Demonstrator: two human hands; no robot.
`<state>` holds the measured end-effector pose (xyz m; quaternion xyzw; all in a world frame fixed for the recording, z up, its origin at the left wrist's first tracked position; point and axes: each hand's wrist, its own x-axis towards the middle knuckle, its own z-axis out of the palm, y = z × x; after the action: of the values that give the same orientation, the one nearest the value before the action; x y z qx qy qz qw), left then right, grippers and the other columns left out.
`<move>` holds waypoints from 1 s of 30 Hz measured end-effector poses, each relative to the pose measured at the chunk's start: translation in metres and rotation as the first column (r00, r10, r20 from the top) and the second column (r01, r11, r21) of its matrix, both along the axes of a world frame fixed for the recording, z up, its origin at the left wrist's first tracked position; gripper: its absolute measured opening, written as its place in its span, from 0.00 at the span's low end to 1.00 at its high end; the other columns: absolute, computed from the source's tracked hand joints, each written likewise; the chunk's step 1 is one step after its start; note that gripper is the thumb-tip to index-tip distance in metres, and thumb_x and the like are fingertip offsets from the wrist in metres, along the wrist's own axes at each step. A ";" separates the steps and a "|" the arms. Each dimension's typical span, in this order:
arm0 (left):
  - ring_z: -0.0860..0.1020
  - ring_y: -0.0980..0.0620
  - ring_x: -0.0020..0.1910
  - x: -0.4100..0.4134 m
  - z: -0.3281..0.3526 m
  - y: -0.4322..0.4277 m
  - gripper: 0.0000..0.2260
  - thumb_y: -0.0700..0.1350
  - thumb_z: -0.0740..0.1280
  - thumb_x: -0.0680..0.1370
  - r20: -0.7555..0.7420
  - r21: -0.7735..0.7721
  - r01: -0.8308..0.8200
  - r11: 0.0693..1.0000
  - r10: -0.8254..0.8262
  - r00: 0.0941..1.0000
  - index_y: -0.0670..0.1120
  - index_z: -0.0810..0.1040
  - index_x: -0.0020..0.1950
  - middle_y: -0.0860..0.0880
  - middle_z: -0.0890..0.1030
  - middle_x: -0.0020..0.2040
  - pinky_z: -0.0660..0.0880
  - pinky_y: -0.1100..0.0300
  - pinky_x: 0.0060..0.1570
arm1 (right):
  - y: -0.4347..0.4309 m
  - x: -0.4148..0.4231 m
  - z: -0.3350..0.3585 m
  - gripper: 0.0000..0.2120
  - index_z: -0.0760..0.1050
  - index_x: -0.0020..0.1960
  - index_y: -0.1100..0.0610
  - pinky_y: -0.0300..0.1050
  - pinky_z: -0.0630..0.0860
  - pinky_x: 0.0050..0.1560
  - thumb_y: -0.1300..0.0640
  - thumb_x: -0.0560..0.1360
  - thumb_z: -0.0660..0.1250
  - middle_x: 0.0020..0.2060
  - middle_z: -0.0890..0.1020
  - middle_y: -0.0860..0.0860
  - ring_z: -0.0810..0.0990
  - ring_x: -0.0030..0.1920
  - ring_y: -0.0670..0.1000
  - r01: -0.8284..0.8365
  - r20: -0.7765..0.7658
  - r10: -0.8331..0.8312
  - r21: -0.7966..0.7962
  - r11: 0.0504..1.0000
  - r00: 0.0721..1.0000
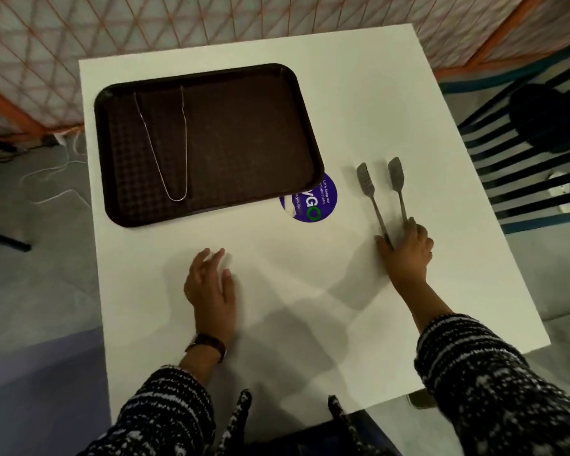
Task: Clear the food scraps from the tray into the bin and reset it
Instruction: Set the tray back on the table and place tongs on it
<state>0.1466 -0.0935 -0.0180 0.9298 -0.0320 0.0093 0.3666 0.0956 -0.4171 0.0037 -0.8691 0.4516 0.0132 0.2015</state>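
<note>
Two hands in shot from my end, both over the white surface (359, 93). My right hand (407, 248) is out on the right side, gripping a pair of grey tongs (365, 181) at the hinge end, thumb on one arm and fingers on the other. The tongs' arms are spread and their flat tips point away from me, near the far right part of the surface. My left hand (211, 287) has nothing in it: fingers loose and a bit spread, low over the middle of the surface. It's blurry, so I can't tell if it's actually touching.

The brown tray (244, 133) sits flat on the far left part of the surface, well apart from both hands. A thin pair of wire tongs (177, 198) lies on its left half, bend towards me. The tray's near right corner covers part of a round purple sticker (316, 205) on the surface, which sits between the tray and the grey tongs.

Off to the right there's a dark slatted chair (524, 166), and orange netting (178, 21) runs behind the surface
</note>
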 end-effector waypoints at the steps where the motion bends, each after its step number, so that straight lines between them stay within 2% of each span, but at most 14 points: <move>1: 0.69 0.47 0.65 -0.005 0.002 -0.003 0.16 0.46 0.56 0.78 -0.022 -0.026 0.046 0.999 -0.046 0.999 0.46 0.74 0.64 0.42 0.71 0.65 0.64 0.50 0.65 | -0.001 0.004 0.000 0.33 0.61 0.71 0.62 0.60 0.66 0.61 0.48 0.72 0.67 0.65 0.69 0.62 0.67 0.62 0.65 0.024 0.019 -0.024 0.014 1.000 1.000; 5: 0.70 0.47 0.64 -0.005 0.008 -0.002 0.14 0.43 0.58 0.78 -0.039 -0.079 0.114 0.990 -0.118 0.992 0.46 0.75 0.62 0.44 0.71 0.64 0.66 0.50 0.67 | 0.007 0.016 0.000 0.27 0.65 0.67 0.61 0.59 0.68 0.60 0.50 0.72 0.66 0.60 0.72 0.62 0.69 0.59 0.64 0.066 0.094 -0.073 0.072 0.995 0.993; 10: 0.68 0.59 0.61 0.018 0.010 0.014 0.14 0.45 0.56 0.79 -0.019 -0.156 0.021 0.987 -0.024 1.000 0.48 0.73 0.63 0.49 0.71 0.61 0.65 0.62 0.65 | 0.041 0.053 0.010 0.29 0.65 0.68 0.61 0.56 0.67 0.62 0.50 0.72 0.67 0.61 0.71 0.60 0.69 0.61 0.61 0.059 0.258 -0.074 0.067 0.996 0.963; 13: 0.69 0.61 0.59 0.029 0.011 0.026 0.14 0.45 0.55 0.79 -0.009 -0.175 -0.039 0.984 0.038 0.999 0.48 0.73 0.63 0.54 0.70 0.58 0.66 0.64 0.63 | 0.074 0.094 0.019 0.30 0.65 0.69 0.61 0.53 0.68 0.62 0.50 0.72 0.69 0.62 0.72 0.60 0.69 0.61 0.59 -0.002 0.309 -0.026 0.092 0.996 0.951; 15: 0.69 0.60 0.58 0.035 0.012 0.034 0.14 0.45 0.55 0.79 -0.013 -0.188 -0.075 0.979 0.074 0.997 0.48 0.73 0.63 0.53 0.70 0.58 0.66 0.65 0.63 | 0.098 0.125 0.023 0.30 0.65 0.69 0.61 0.54 0.68 0.62 0.51 0.72 0.69 0.62 0.72 0.60 0.70 0.61 0.60 -0.054 0.297 0.025 0.087 0.995 0.955; 19: 0.67 0.65 0.57 0.045 0.017 0.049 0.14 0.44 0.55 0.79 -0.039 -0.198 -0.149 0.969 0.144 0.989 0.49 0.73 0.63 0.56 0.69 0.58 0.60 0.77 0.61 | 0.142 0.181 0.020 0.31 0.61 0.71 0.62 0.56 0.64 0.65 0.50 0.73 0.67 0.65 0.69 0.61 0.67 0.64 0.63 -0.128 0.207 0.110 0.078 0.989 0.972; 24: 0.70 0.59 0.57 0.055 0.018 0.067 0.15 0.44 0.54 0.79 -0.045 -0.200 -0.216 0.956 0.211 0.976 0.46 0.74 0.62 0.54 0.70 0.58 0.65 0.67 0.62 | 0.173 0.234 0.006 0.32 0.59 0.72 0.61 0.56 0.65 0.63 0.50 0.74 0.66 0.66 0.67 0.61 0.66 0.64 0.62 -0.144 0.112 0.138 0.044 0.989 0.984; 30: 0.70 0.60 0.57 0.059 0.015 0.075 0.15 0.44 0.54 0.80 -0.064 -0.223 -0.225 0.949 0.216 0.974 0.46 0.74 0.62 0.53 0.70 0.58 0.63 0.73 0.61 | 0.185 0.261 -0.009 0.33 0.56 0.73 0.61 0.55 0.65 0.62 0.50 0.74 0.65 0.67 0.65 0.61 0.66 0.64 0.62 -0.151 0.057 0.150 0.004 0.989 0.987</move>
<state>0.2060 -0.0184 -0.0029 0.8792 0.0803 0.0359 0.4684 0.3567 -0.2326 -0.0052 -0.8998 0.3788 0.0056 0.2164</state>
